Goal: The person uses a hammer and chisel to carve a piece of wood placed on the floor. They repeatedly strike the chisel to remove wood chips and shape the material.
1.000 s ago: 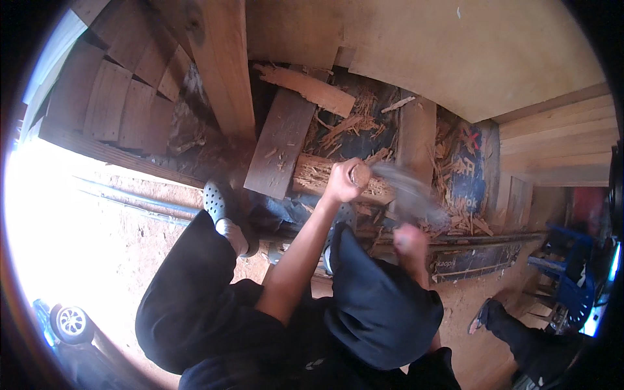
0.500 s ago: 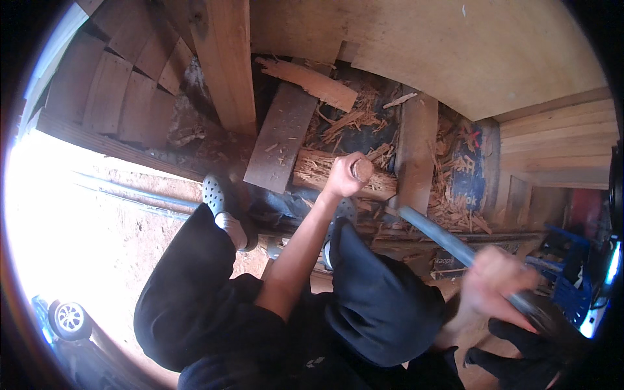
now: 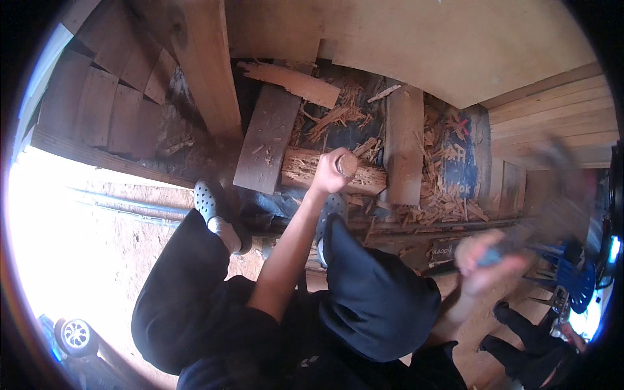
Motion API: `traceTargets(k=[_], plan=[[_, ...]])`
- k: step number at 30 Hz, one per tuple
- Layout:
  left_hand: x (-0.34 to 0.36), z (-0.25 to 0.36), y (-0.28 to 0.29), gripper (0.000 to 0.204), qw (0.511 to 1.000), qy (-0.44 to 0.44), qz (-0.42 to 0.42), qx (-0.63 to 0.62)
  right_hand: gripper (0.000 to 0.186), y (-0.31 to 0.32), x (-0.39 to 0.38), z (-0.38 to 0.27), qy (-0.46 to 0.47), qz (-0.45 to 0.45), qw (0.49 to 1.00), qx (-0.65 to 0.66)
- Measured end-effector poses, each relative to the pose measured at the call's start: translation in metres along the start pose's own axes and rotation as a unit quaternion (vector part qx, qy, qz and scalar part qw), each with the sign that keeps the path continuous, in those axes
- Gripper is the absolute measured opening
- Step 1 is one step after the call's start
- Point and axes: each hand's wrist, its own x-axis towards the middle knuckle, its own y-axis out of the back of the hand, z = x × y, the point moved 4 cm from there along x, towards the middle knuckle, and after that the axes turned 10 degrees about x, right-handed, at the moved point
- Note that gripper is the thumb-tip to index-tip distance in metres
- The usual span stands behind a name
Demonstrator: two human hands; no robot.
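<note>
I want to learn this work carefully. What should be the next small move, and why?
Perhaps bring the tool in the right hand toward the round-ended piece: the left hand grips that piece over the splintered block, while the tool, motion-blurred, is off to the right.

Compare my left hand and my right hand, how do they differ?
Your left hand shows sharply; your right hand is blurred. The left hand grips a round-ended wooden piece; the right hand grips a blue-grey handle. The left hand is over the splintered wood block; the right hand is well to its right. Both are bare and closed around something.
</note>
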Motion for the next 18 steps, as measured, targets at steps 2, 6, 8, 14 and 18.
traceTargets(k=[2,6,8,14,18], plan=[[0.001,0.000,0.000,0.025,1.000,-0.005,0.011,-0.002,0.066,-0.007,0.008,-0.036,0.124,-0.011,0.986,0.111],[0.002,-0.004,-0.001,0.028,1.000,-0.004,0.007,-0.001,0.076,-0.039,0.027,-0.013,0.258,-0.125,0.939,0.188],[0.001,-0.005,-0.003,0.028,1.000,-0.011,0.007,-0.003,0.071,-0.055,0.029,0.054,0.159,-0.129,0.972,0.115],[0.000,-0.008,-0.004,0.036,0.999,0.005,-0.012,-0.053,0.038,-0.003,-0.018,0.160,-0.252,0.036,0.918,-0.303],[0.001,-0.006,-0.001,0.028,1.000,0.004,-0.012,-0.001,0.041,0.013,-0.013,0.064,-0.058,0.045,0.969,-0.236]])
